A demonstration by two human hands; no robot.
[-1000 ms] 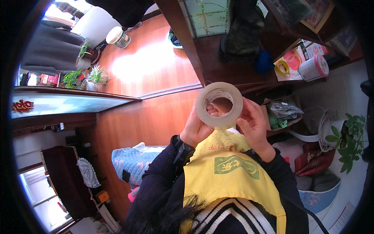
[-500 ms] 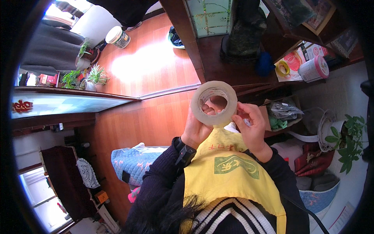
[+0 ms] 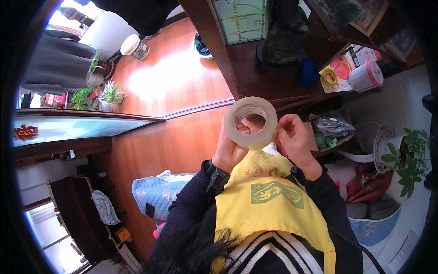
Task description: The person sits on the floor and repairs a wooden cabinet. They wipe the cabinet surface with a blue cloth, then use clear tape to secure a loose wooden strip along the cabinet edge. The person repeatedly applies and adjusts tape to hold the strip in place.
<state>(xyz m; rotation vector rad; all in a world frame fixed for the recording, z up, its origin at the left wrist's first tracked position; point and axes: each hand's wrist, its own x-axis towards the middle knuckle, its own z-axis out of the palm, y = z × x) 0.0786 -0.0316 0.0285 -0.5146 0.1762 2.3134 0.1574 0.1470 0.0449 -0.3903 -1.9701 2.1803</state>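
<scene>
A wide roll of clear tape is held up before my chest. My left hand grips it from the left and behind, with fingertips showing through its hole. My right hand has thumb and forefinger pinched together at the roll's right edge; whether they hold the tape's end is too small to tell. Below both hands is my yellow apron with green and red printing.
Dark wooden shelving stands ahead on the right, with a cardboard box of bags below. A potted plant is at the right. A quilted blue cloth lies lower left. A white bucket stands on the far floor.
The roll has moved slightly left from where it was a second ago. My right hand's fingers have drawn into a higher, tighter pinch at the roll's edge.
</scene>
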